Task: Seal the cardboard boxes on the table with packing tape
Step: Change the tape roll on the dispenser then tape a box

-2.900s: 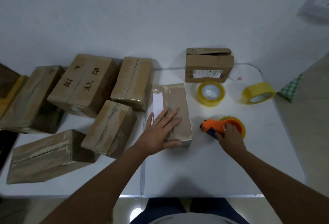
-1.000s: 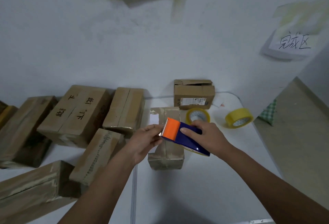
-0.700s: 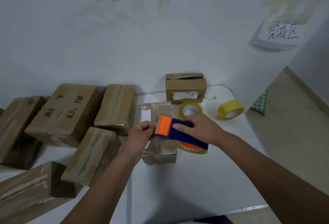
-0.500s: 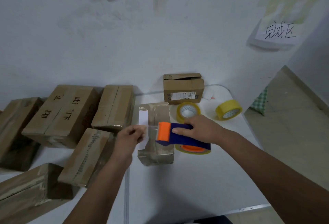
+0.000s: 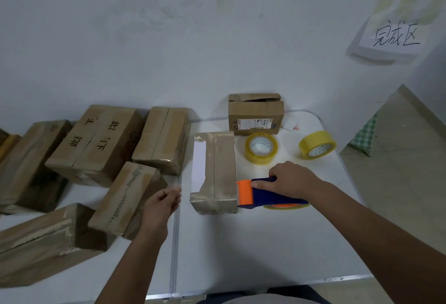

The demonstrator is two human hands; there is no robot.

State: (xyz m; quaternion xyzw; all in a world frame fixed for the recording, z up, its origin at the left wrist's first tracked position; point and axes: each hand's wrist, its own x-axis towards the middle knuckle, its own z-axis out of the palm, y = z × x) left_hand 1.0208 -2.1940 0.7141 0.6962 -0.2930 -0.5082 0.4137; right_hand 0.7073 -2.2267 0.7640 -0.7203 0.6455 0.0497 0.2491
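- Head view: a narrow cardboard box (image 5: pixel 214 171) lies on the white table (image 5: pixel 241 243), its long side running away from the person, with a white label strip along its left top face and tape already on its surface.
- The right hand (image 5: pixel 290 179) grips a tape dispenser (image 5: pixel 268 195), blue-bodied with an orange front end; its fingers are curled over the top of the handle, the thumb lying along the side. The orange end sits just at the box's near right corner, touching or nearly so.
- The left hand (image 5: pixel 163 201) is to the left of the box, apart from it, fingers curled inward with the tips pressed together. Whether they pinch a clear strip of tape cannot be told; the fingertips are blurred.
- Two yellowish tape rolls are beyond the dispenser: one flat roll (image 5: pixel 261 148) just right of the box, one tilted roll (image 5: pixel 317 144) farther right near the table's edge.
- A small box with a shipping label (image 5: pixel 255 114) stands against the wall behind them.
- Several more brown boxes (image 5: pixel 101 142) crowd the table's left part.
- A paper sign with handwritten characters (image 5: pixel 395 38) is taped on the wall at upper right.
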